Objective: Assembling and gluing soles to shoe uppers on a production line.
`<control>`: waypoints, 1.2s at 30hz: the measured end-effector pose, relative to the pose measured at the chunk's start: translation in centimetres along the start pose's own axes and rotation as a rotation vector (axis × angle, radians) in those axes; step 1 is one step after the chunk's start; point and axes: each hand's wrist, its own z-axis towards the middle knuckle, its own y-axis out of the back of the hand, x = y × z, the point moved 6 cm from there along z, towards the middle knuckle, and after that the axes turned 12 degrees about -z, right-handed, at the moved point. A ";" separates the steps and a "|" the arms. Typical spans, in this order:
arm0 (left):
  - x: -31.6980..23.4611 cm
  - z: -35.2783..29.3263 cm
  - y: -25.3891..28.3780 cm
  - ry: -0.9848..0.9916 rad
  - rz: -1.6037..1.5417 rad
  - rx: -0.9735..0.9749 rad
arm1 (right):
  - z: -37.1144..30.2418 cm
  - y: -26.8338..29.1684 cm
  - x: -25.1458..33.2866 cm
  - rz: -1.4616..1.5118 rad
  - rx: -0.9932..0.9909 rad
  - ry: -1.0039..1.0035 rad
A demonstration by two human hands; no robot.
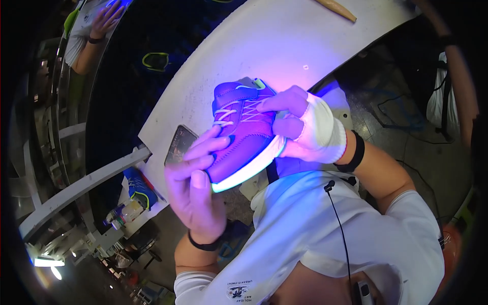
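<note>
A sneaker [243, 127] with laces, a strap and a pale glowing sole is held over the white table, bathed in violet light. My left hand [195, 183], bare, grips its toe end, fingers on the upper and thumb near the sole edge. On the other side, my right hand [307, 124] wears a white fingerless glove. Its fingers press on the laces and side of the shoe, with the thumb by the sole. The shoe's toe tilts toward me and to the left; its far sole side is hidden.
The white table [203, 66] curves away. A dark phone-like slab [180, 145] lies by my left hand, and a tapered wooden stick [338, 9] at the far edge. Left are a metal rail [86, 188], a blue shoe [140, 188], a bottle [124, 213] and another person's hand [105, 21].
</note>
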 end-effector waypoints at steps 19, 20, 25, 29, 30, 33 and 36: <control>3.9 -2.2 6.4 0.482 0.414 0.110 | -0.3 -6.7 0.2 0.006 0.048 0.112; 4.1 -2.1 6.1 0.482 0.420 0.092 | -0.1 -7.1 0.5 -0.040 0.082 0.149; 5.3 -2.5 4.9 0.498 0.707 0.069 | -1.2 -7.6 0.6 -0.069 -0.027 0.142; 1.9 -0.6 5.8 0.510 0.248 0.296 | -2.6 -5.6 -0.9 0.013 -0.064 0.011; 0.2 -0.1 5.6 0.360 0.249 0.336 | -2.9 -4.6 -1.5 0.049 0.039 -0.136; 0.5 -0.1 1.6 0.093 0.176 0.123 | -0.9 1.5 -0.2 0.099 -0.138 -0.163; 3.7 0.0 -3.9 -0.109 0.330 0.304 | 2.4 6.6 0.7 0.240 -0.032 -0.135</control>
